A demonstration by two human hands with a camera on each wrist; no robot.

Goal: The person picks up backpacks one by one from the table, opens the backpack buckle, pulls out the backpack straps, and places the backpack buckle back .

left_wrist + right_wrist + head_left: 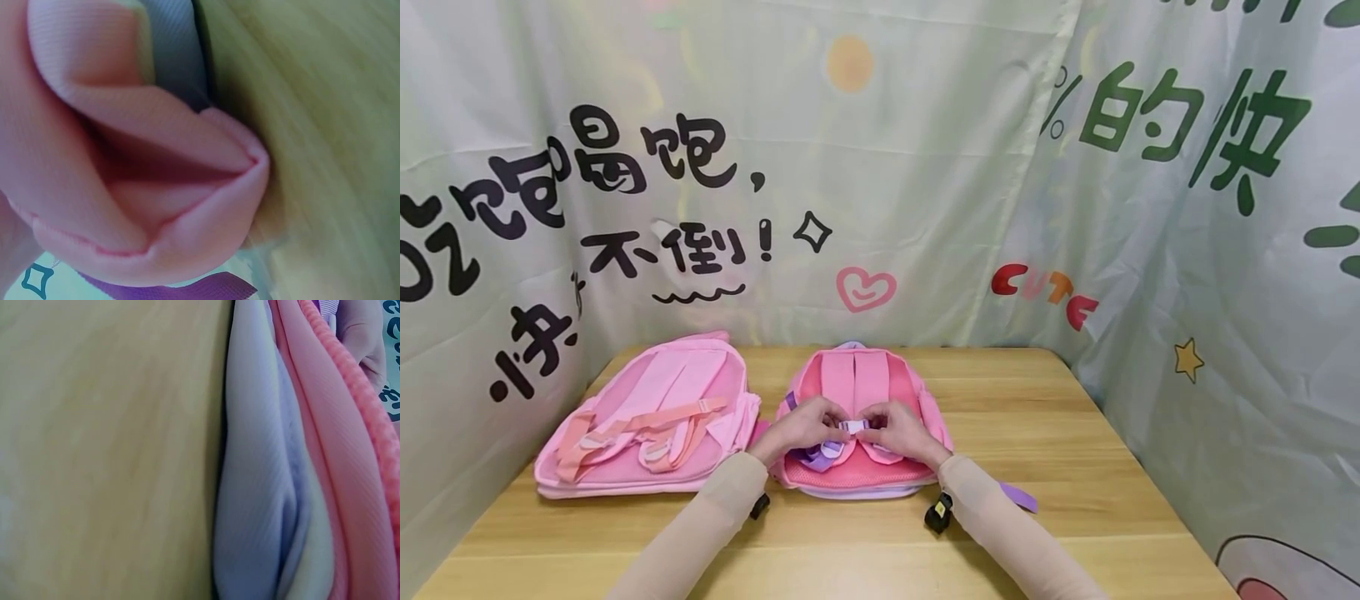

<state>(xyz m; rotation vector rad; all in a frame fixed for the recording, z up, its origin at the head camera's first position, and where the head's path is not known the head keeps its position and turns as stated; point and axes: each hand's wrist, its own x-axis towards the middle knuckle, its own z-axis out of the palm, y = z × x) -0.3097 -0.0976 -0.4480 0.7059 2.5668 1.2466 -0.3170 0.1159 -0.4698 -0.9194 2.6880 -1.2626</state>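
A pink backpack (865, 477) with lavender edging lies on its front, its back panel and shoulder straps facing up. Across the straps sits a small pale buckle (853, 427). My left hand (807, 423) pinches the buckle's left side, and my right hand (902, 429) pinches its right side. Whether its two halves are clipped together is too small to tell. Purple webbing (820, 456) is bunched below the left fingers. The left wrist view shows a folded pink side pocket (156, 206) up close; the right wrist view has the bag's lavender edge (256, 456).
To the left, a lighter pink backpack (640, 400) lies with peach straps across its back. A purple strap end (1019, 497) sticks out past the right forearm onto the wooden table (1037, 417). Printed curtains (925, 208) stand behind and at both sides.
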